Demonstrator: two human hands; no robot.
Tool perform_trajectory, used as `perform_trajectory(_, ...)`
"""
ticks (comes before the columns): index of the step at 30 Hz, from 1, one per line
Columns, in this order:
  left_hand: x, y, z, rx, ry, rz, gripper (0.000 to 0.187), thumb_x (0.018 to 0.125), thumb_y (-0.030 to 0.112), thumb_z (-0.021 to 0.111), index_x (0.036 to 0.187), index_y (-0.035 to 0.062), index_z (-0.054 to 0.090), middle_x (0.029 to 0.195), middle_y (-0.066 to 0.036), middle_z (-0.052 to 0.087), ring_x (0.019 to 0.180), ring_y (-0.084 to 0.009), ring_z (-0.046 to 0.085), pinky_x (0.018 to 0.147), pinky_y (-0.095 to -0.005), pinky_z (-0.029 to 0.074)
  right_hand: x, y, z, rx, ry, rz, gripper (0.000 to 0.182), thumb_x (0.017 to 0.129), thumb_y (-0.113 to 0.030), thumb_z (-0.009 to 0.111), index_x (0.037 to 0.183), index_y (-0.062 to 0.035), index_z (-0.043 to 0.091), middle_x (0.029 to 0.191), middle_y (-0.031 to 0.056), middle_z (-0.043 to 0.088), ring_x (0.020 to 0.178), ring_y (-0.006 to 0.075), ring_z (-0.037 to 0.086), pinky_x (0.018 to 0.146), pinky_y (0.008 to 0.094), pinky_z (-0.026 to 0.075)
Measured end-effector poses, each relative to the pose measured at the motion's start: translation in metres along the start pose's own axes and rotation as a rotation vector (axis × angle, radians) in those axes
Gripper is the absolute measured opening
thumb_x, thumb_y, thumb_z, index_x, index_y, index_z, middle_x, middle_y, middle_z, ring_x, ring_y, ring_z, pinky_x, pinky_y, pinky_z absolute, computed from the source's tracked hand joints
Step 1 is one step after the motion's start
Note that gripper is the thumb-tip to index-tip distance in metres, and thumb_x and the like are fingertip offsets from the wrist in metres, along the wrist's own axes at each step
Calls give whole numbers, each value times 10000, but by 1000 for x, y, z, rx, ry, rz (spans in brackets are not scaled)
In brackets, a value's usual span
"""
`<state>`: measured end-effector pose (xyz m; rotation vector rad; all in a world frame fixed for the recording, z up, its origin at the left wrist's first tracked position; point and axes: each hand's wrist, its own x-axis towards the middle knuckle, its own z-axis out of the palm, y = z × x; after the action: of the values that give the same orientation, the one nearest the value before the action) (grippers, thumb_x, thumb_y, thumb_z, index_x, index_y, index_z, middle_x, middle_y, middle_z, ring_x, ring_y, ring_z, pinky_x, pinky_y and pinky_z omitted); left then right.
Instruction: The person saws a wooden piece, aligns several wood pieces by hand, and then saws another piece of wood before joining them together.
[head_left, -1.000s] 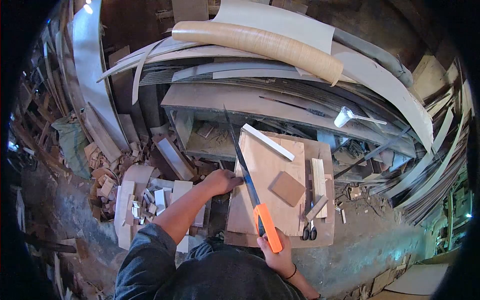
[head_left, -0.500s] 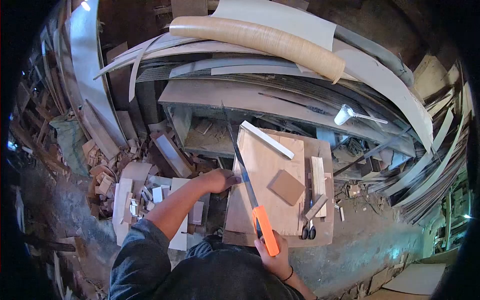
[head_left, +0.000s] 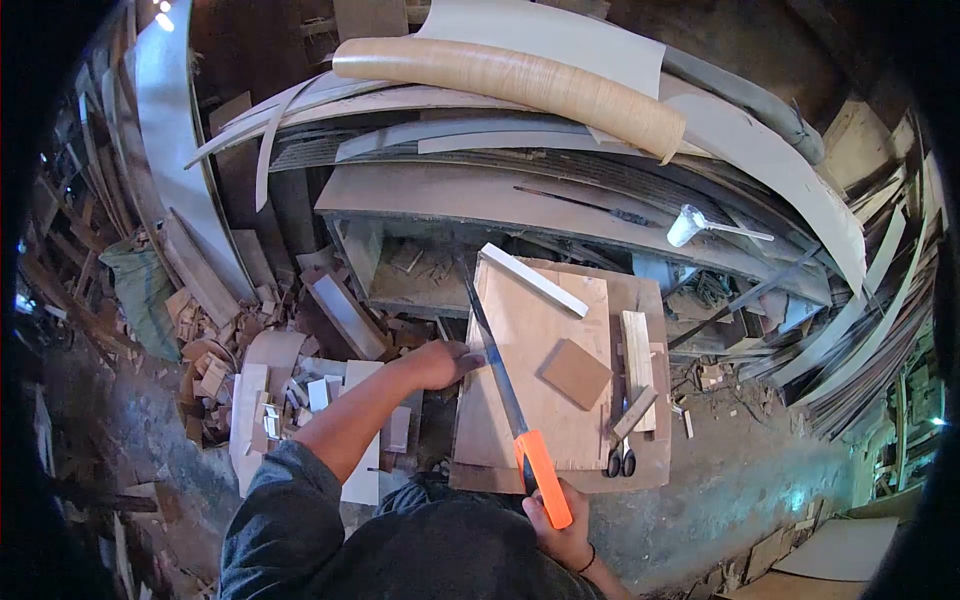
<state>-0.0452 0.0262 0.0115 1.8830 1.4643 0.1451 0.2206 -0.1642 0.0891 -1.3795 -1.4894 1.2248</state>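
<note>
My right hand, near my body, is closed around the orange handle of a handsaw. The saw's long dark blade points away from me and slants over the left part of a light plywood board. My left hand is at that board's left edge, fingers bent together close beside the blade; what they grip is hidden. On the board lie a square brown wood block and a white-faced strip. To their right are a pale wood strip, a small wood offcut and black-handled scissors.
Behind the work surface stands a low wooden cabinet with a white cup-like scoop on top. Curved sheets and a wood-grain roll are piled beyond. Wood scraps litter the floor at left, near a green sack.
The saw and my right hand have shifted slightly back towards my body and to the right. My left hand stays at the board's edge. The whole view has moved a little.
</note>
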Motion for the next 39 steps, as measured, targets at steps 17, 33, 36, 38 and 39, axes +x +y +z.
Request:
perform_trajectory(17, 16, -20, 14, 123, 47, 105, 636, 949, 575, 415, 1033, 0, 674, 1097, -280, 635, 1045, -459, 596, 926, -501, 463, 6, -9, -5, -44, -41, 32, 122, 799, -65, 691, 807, -9, 582, 676, 18, 579, 624, 91, 548, 598, 262, 455)
perform_trajectory(33, 19, -23, 13, 66, -4, 53, 598, 959, 572, 411, 1148, 50, 637, 1089, -262, 636, 1033, -431, 603, 927, -461, 466, 35, 15, 13, -99, 0, -146, 203, 849, -151, 702, 802, -9, 564, 630, 92, 551, 558, 176, 550, 550, 324, 452)
perform_trajectory(36, 11, -9, 4, 50, -23, -58, 541, 973, 532, 424, 1173, 72, 627, 1060, -238, 647, 995, -418, 617, 903, -448, 478, 51, 5, 25, -96, -6, -189, 195, 858, -144, 692, 809, -9, 560, 620, 86, 532, 548, 168, 517, 543, 322, 441)
perform_trajectory(38, 7, -3, -1, 46, -28, -87, 579, 974, 546, 405, 1156, 47, 633, 1098, -247, 637, 1040, -425, 600, 930, -456, 463, 55, 6, 28, -86, -5, -210, 190, 863, -140, 687, 815, -10, 557, 617, 78, 524, 546, 159, 499, 542, 314, 435)
perform_trajectory(39, 5, 0, -4, 48, -25, -76, 622, 973, 562, 383, 1142, 21, 638, 1142, -259, 624, 1089, -432, 581, 961, -468, 447, 56, 7, 28, -71, -3, -205, 188, 862, -139, 688, 818, -11, 558, 618, 75, 528, 548, 153, 503, 542, 313, 436)
